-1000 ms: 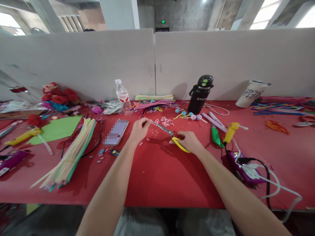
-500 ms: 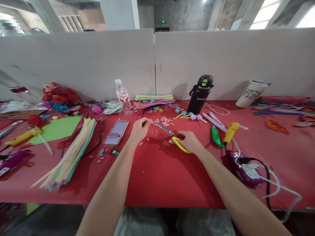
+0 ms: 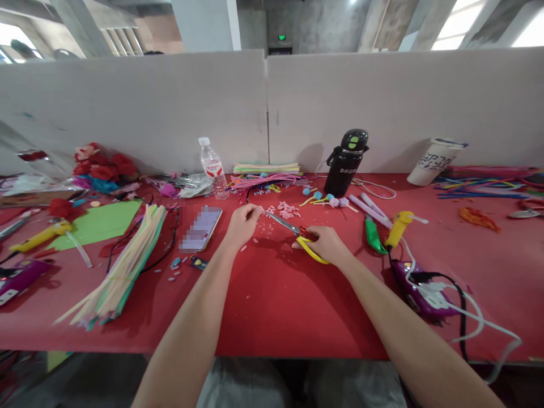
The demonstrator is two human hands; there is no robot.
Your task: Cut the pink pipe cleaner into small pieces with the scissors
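While pink scraps (image 3: 289,211) lie beside the scissors (image 3: 294,229), a flask (image 3: 342,169) stands beyond

The pink piece (image 3: 263,211) in the left hand (image 3: 244,224) is too small to identify; the right hand (image 3: 327,242) partly hides the scissors (image 3: 293,229); the phone (image 3: 209,224) is partly blurred; the left edge crops a purple device (image 3: 24,276).

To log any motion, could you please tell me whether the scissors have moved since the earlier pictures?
No; the scissors show no visible shift relative to the black bottle.
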